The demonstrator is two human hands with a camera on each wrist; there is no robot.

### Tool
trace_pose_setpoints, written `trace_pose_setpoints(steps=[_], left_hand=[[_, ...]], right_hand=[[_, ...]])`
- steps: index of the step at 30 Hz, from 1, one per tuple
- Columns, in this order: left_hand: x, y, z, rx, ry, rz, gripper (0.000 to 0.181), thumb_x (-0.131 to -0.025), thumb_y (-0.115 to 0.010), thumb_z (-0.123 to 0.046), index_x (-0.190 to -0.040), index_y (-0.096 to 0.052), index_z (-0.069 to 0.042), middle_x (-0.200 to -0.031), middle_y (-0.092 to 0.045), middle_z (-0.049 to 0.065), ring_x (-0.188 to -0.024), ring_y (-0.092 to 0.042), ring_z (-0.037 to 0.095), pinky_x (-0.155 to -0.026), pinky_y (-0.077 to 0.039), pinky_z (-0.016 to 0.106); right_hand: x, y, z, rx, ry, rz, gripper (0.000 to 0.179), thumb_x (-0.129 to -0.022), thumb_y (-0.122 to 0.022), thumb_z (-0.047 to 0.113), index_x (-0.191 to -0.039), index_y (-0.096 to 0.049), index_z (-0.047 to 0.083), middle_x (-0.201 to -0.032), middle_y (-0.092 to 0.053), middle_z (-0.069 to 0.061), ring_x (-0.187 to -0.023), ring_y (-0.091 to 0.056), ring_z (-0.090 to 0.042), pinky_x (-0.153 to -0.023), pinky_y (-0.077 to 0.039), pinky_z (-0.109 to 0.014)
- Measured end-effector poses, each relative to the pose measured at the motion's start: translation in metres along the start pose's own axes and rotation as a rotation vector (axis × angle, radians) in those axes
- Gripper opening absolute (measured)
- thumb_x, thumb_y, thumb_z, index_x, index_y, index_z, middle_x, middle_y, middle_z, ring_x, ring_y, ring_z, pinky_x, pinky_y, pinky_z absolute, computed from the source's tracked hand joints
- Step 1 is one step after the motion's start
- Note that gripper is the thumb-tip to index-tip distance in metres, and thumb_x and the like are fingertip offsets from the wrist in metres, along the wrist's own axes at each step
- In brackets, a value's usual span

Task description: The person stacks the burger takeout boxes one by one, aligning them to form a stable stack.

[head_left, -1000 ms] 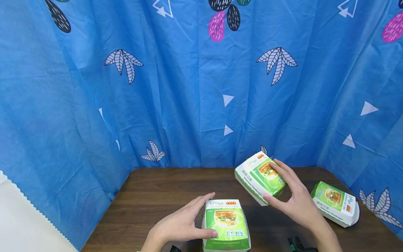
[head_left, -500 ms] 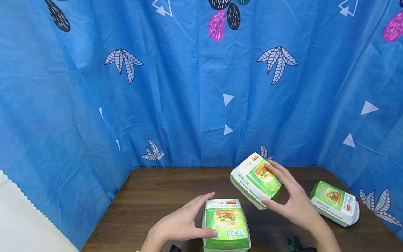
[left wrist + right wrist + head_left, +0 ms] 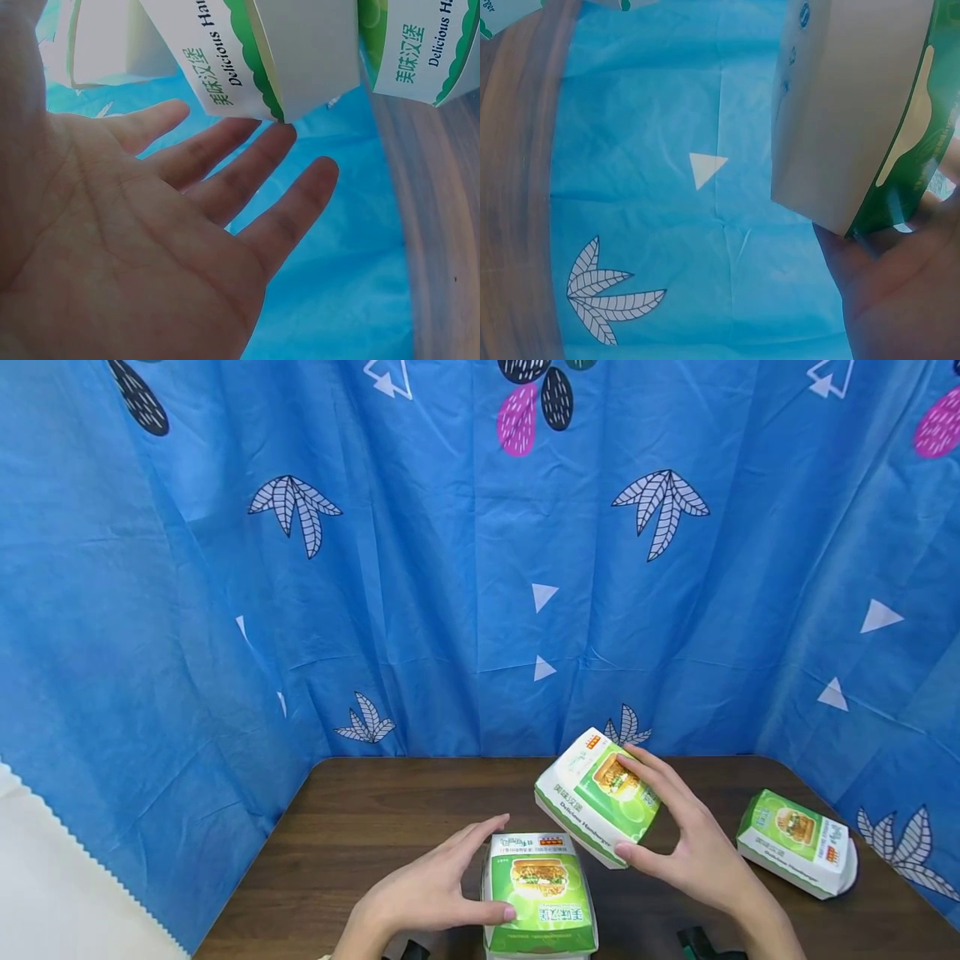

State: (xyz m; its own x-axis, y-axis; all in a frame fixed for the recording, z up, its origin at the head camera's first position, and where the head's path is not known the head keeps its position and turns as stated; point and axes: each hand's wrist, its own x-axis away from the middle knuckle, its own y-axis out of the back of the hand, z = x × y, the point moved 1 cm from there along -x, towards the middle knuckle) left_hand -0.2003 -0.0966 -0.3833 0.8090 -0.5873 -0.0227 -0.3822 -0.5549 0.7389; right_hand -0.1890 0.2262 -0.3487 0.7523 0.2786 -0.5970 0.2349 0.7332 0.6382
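Observation:
In the head view, a green-and-white hamburger box (image 3: 540, 893) sits at the table's front middle. My left hand (image 3: 431, 893) is at its left side, thumb over the top and fingers stretched toward the far corner. The left wrist view shows the left palm (image 3: 135, 217) with straight, spread fingers; whether they touch a box is unclear. My right hand (image 3: 690, 843) holds a second hamburger box (image 3: 600, 793) tilted above the table, thumb at the near edge and fingers over the top. Its pale side (image 3: 847, 97) shows in the right wrist view.
A third hamburger box (image 3: 798, 843) lies turned at an angle near the table's right edge. The dark wooden table (image 3: 360, 827) ends at a blue patterned curtain (image 3: 450, 610) behind and at both sides. White cloth (image 3: 60, 885) hangs at lower left.
My right hand has carried its hamburger box to the left and slightly down, toward the front box. The left hand and the front box have hardly moved.

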Motion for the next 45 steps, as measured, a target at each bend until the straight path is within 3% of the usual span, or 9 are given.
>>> trace_pose_setpoints(steps=[5, 13, 19, 26, 33, 45], left_hand=[[0.0, 0.002, 0.001, 0.025, 0.024, 0.008, 0.089, -0.073, -0.067, -0.07, -0.146, -0.021, -0.047, -0.15, -0.033, -0.015, -0.132, -0.039, 0.015, -0.103, -0.041, 0.052], [0.002, 0.004, 0.002, -0.013, -0.041, -0.02, 0.09, -0.075, -0.066, -0.069, -0.147, -0.019, -0.046, -0.15, -0.033, -0.016, -0.134, -0.04, 0.014, -0.103, -0.041, 0.048], [0.004, 0.006, 0.002, 0.01, -0.007, -0.011, 0.09, -0.073, -0.067, -0.071, -0.146, -0.019, -0.05, -0.15, -0.033, -0.017, -0.135, -0.039, 0.013, -0.105, -0.04, 0.049], [0.006, 0.007, 0.002, 0.003, -0.023, -0.012, 0.091, -0.075, -0.067, -0.068, -0.148, -0.019, -0.044, -0.149, -0.037, -0.012, -0.132, -0.041, 0.012, -0.102, -0.042, 0.046], [0.007, 0.008, 0.002, 0.009, -0.032, -0.02, 0.091, -0.074, -0.068, -0.067, -0.148, -0.02, -0.045, -0.147, -0.039, -0.012, -0.131, -0.043, 0.014, -0.102, -0.043, 0.043], [0.007, 0.01, 0.003, -0.008, -0.055, -0.038, 0.094, -0.074, -0.067, -0.069, -0.15, -0.021, -0.039, -0.147, -0.036, -0.017, -0.131, -0.042, 0.008, -0.102, -0.043, 0.042]], right_hand=[[0.0, -0.002, -0.001, -0.025, 0.013, 0.021, 0.095, -0.069, -0.086, 0.018, -0.149, -0.035, 0.024, -0.157, -0.026, 0.003, -0.135, -0.03, -0.004, -0.088, -0.037, -0.021], [-0.001, -0.005, 0.001, -0.032, 0.05, 0.031, 0.095, -0.068, -0.086, 0.019, -0.148, -0.037, 0.022, -0.156, -0.028, 0.001, -0.136, -0.032, -0.006, -0.09, -0.037, -0.02], [0.0, -0.007, 0.006, -0.039, 0.07, 0.051, 0.094, -0.068, -0.086, 0.019, -0.148, -0.037, 0.021, -0.156, -0.029, 0.0, -0.134, -0.033, -0.006, -0.087, -0.041, -0.023], [0.0, -0.008, 0.011, -0.052, 0.098, 0.061, 0.093, -0.068, -0.085, 0.02, -0.148, -0.038, 0.02, -0.156, -0.028, 0.002, -0.135, -0.032, -0.008, -0.088, -0.04, -0.024], [-0.001, -0.011, 0.015, -0.071, 0.133, 0.058, 0.095, -0.065, -0.085, 0.02, -0.148, -0.038, 0.017, -0.156, -0.026, -0.004, -0.136, -0.03, -0.011, -0.088, -0.042, -0.027], [-0.001, -0.016, 0.018, -0.121, 0.169, 0.082, 0.096, -0.063, -0.086, 0.02, -0.147, -0.039, 0.015, -0.154, -0.025, -0.005, -0.131, -0.032, -0.012, -0.086, -0.044, -0.029]])
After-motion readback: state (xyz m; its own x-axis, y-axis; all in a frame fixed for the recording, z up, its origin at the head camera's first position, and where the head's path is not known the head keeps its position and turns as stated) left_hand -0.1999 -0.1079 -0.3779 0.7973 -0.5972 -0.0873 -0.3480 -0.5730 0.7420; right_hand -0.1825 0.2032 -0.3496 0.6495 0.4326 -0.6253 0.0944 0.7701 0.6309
